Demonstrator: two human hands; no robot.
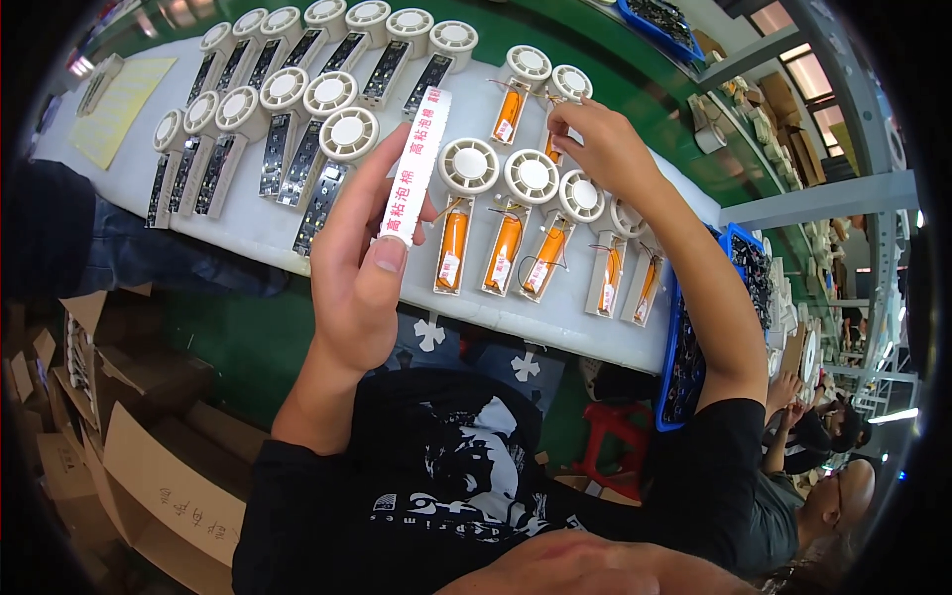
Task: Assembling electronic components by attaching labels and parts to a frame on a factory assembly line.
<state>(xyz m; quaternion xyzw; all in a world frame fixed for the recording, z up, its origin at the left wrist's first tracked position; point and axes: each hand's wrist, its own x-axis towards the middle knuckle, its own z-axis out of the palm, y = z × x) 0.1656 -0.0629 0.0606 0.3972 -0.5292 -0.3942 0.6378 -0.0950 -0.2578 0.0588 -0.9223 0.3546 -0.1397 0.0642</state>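
Note:
My left hand point(359, 288) is closed around a white strip of adhesive foam pads point(412, 169) with red print, held upright above the table with the thumb across its lower end. My right hand point(610, 149) reaches to the far side of the table, over a white unit with a round slotted head point(572, 81). Its curled fingertips are at that unit's open handle, where part of an orange battery point(552, 151) shows; what they pinch is hidden. Next to it lies a similar unit with an orange battery point(511, 111). Several more open-handled units with orange batteries point(504, 248) lie nearer me.
Several units with dark boards point(290, 149) stand in rows on the left of the white table point(258, 233). A yellow sheet point(129, 109) lies at the far left. Blue bins point(679, 367) of dark parts stand to the right. Cardboard boxes point(174, 486), a red stool point(610, 441) and people are around.

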